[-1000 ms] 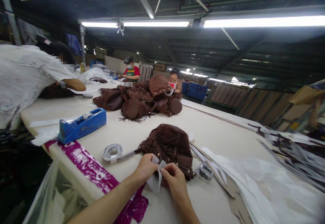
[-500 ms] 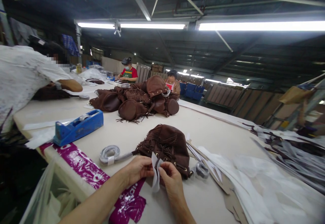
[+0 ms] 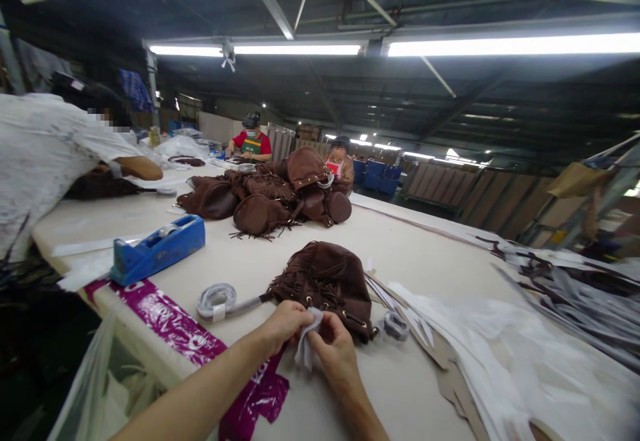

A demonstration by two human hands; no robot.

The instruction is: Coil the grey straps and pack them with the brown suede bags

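Between my two hands is a small piece of thin white tissue paper [image 3: 305,351], folded and crumpled. My left hand [image 3: 286,324] pinches its upper left side with closed fingertips. On the other side my right hand [image 3: 334,342] grips it between thumb and fingers. Just beyond my fingers lies a dark brown fringed bag [image 3: 327,278] with metal eyelets along its near edge. A wrapped strap coil [image 3: 216,301] rests to the left of the bag, joined to it by a grey-wrapped length. Another wrapped coil [image 3: 395,326] sits at its right. Whether a bag part is inside the paper is hidden.
A blue tape dispenser [image 3: 159,248] stands at the left table edge, near purple printed tape [image 3: 170,321]. Several brown bags [image 3: 260,211] are piled farther back. White sheets [image 3: 505,354] and wrapped straps [image 3: 575,301] cover the right. A co-worker [image 3: 55,148] leans over at left; others sit behind.
The white paper, earlier upright and spread with a dark strip showing, is now folded closer together. My hands have drawn nearer each other. The bag stays in place.
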